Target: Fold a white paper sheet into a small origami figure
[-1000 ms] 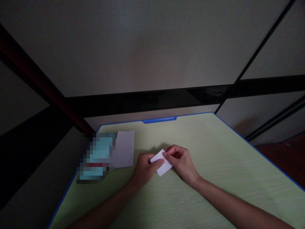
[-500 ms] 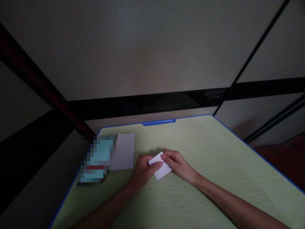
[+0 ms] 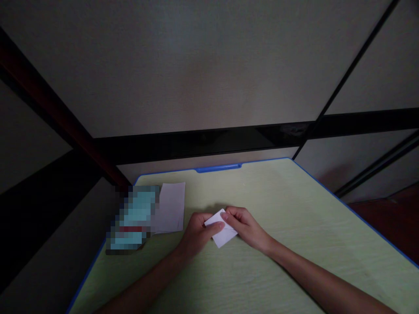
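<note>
A small piece of folded white paper [image 3: 224,238] is held between my two hands, tilted over the middle of the table. My left hand [image 3: 197,232] grips its left side, the thumb lying across the top face. On the upper right edge, my right hand [image 3: 245,224] pinches the paper with its thumb on top. The curled fingers of both hands are partly hidden behind the paper. Left of my left hand lies a stack of white paper sheets [image 3: 170,207].
The pale green table [image 3: 310,226] has a blue rim and a blue handle slot [image 3: 219,168] at its far edge. A pixelated light-blue item [image 3: 135,218] lies at the left edge, against the paper stack. A light panelled wall [image 3: 209,78] with a black band stands right behind.
Almost nothing differs. The folded paper has shifted very slightly down and to the right, with both hands keeping the same grip.
</note>
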The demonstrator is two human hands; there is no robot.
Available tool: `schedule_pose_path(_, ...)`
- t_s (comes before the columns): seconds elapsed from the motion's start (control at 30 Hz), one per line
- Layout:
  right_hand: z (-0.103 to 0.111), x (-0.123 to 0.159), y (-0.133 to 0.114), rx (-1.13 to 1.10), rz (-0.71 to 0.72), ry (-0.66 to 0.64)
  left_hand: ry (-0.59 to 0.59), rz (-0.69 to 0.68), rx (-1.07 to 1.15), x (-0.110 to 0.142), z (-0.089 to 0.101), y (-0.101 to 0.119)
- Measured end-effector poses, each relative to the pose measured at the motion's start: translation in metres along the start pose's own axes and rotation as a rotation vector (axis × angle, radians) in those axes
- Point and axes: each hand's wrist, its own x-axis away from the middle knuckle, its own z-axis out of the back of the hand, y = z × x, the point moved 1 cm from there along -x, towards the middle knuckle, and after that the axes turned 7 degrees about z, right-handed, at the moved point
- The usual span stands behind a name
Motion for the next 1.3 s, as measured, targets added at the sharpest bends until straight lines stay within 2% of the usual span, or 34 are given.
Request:
schedule_pose_path(0.37,-0.0013,0.0009,-0.0020,0.005,-0.002,0.019,0.014,-0.007,0.002,-0.0014,-0.0024,-0.0002)
schedule_pose_path(0.6,-0.0043,0.0038,-0.0026,-0.025,-0.018,0.078,-0.079,-0.032,-0.018,0.0000,-0.0036,-0.0008)
schedule_pose_path(0.8,-0.0025,-0.0017,-0.0024,-0.082,-0.029,0.178,0.030,-0.071,0.001,-0.0019,-0.0039,0.0002)
schedule_pose_path(0.93,0.0006,-0.0049,-0.0027,-0.184,-0.062,0.121,0.034,-0.015,0.103,0.0001,-0.0035,0.0040)
schedule_pose_path(1.1,0.0021,-0.0033,-0.0070,-0.138,-0.025,0.015,0.035,-0.020,0.115,0.0023,-0.0031,0.0037)
schedule_pose_path(1.3,0.0030,-0.0011,-0.0020,-0.156,-0.029,0.011,-0.013,-0.007,0.126,-0.0002,-0.0020,-0.0012)
